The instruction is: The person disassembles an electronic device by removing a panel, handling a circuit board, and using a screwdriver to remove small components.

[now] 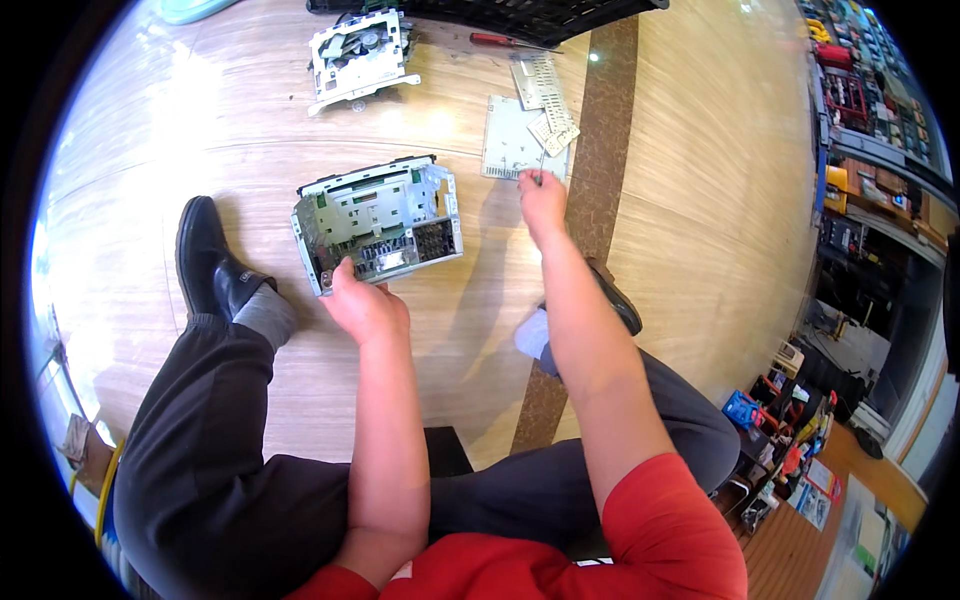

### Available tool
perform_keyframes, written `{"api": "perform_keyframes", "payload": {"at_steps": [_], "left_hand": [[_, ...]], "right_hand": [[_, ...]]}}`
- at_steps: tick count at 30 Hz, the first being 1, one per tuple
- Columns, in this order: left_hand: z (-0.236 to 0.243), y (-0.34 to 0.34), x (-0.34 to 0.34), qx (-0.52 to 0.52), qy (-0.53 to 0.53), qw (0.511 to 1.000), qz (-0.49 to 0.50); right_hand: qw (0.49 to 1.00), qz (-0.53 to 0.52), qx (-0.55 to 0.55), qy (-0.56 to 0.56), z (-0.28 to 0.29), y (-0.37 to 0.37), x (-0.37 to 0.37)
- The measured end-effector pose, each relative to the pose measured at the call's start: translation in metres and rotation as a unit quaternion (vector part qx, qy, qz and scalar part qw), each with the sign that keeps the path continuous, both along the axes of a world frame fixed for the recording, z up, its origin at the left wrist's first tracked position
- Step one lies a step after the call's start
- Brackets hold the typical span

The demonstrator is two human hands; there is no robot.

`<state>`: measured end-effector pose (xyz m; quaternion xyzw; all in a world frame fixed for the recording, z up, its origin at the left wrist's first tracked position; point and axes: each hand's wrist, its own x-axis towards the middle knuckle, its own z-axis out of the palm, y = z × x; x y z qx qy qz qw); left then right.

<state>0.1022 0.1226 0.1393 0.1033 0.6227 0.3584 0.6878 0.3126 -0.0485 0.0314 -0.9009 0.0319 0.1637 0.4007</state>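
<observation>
My left hand (368, 303) grips the lower edge of an open metal device housing (365, 205), with the thumb over its rim. The silvery box is tilted toward me and shows slots, a green circuit board edge and dark connectors inside. To the right, my right hand (543, 205) is closed in a pinch by the near edge of a flat metal cover plate (503, 135). A thin dark tip shows at its fingers, too small to name. Perforated metal plates (540, 85) lie partly over the cover plate's far side.
A removed disc drive mechanism (360, 60) lies on the tiled floor at the far left. A red-handled screwdriver (495, 40) rests near a black plastic crate (520, 14) at the back. My shoes flank the work area. Cluttered shelves (850, 110) and tools stand on the right.
</observation>
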Motion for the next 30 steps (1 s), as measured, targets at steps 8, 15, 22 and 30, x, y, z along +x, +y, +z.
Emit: {"api": "perform_keyframes", "payload": {"at_steps": [8, 15, 22, 30], "left_hand": [[0.005, -0.001, -0.001, 0.056, 0.019, 0.998, -0.021], [-0.023, 0.001, -0.01, 0.136, 0.066, 0.988, -0.044], [-0.018, 0.007, -0.02, 0.126, 0.139, 0.977, -0.099], [-0.03, 0.012, -0.043, 0.166, 0.161, 0.961, -0.15]], "right_hand": [[0.98, -0.144, 0.032, 0.131, -0.034, -0.034, -0.136], [0.997, -0.043, -0.028, 0.064, -0.007, -0.013, -0.131], [0.996, -0.055, -0.042, 0.054, 0.013, -0.028, -0.126], [0.996, 0.002, -0.052, 0.073, 0.037, -0.027, -0.137]]}}
